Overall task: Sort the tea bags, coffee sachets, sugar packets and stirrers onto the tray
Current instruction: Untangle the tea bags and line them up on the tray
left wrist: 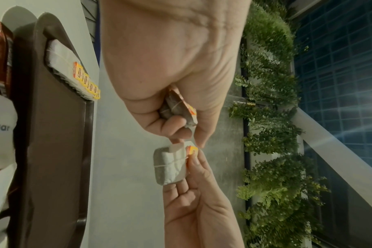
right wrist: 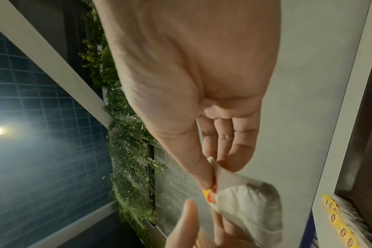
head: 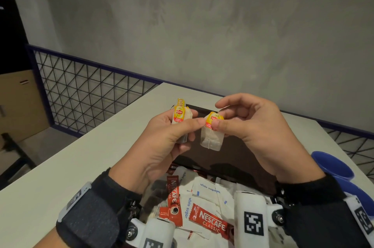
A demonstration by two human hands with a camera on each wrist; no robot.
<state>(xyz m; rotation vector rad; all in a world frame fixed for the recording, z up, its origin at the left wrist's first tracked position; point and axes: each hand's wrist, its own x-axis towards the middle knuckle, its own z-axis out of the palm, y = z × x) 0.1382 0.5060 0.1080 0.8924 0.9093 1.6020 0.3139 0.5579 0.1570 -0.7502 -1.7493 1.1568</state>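
At frame centre in the head view, the left hand grips a small stack of tea bags, thumb across them. The right hand pinches one tea bag by its yellow tag, the bag hanging above the brown tray. More tea bags line the tray's far corner. Coffee sachets and sugar packets lie heaped at bottom centre.

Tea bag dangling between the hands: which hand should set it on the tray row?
Right, probably. The right hand already pinches that tea bag by its tag, hanging over the tray. The left hand grips a bundle of tea bags, so it is less free.
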